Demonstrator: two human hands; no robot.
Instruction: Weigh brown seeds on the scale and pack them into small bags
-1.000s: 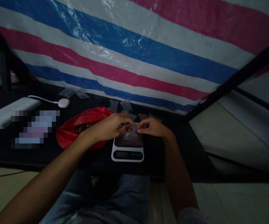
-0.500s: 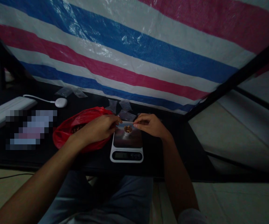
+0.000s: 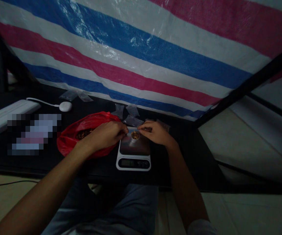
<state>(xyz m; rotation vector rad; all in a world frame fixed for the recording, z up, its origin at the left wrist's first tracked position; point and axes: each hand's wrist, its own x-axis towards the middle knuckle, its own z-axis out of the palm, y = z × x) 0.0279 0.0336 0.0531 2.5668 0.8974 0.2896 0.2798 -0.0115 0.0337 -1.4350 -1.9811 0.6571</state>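
Note:
A small kitchen scale (image 3: 133, 164) with a white body and a metal plate stands in front of me. On its plate is a small pale cup (image 3: 134, 139) filled with brown pieces (image 3: 135, 134) too small to name. Just left of the cup, my left hand (image 3: 111, 132) is closed with its fingertips together over the plate's edge. My right hand (image 3: 154, 131) is pinched close at the cup's right rim. What either pinch holds, if anything, is too small to see. Under my left forearm lies an open red plastic bag (image 3: 68, 135) with brown pieces inside.
Small clear plastic bags (image 3: 133, 120) lie behind the scale, and others (image 3: 69, 95) farther left. A white power strip (image 3: 13, 114) and a round white object (image 3: 65, 106) on a cord sit at left on the black table (image 3: 180, 166). A striped sheet (image 3: 131, 58) hangs behind.
My left fingers have curled closer together beside the cup. My right fingertips have moved slightly left, nearer the cup's rim. The cup and scale stay in place.

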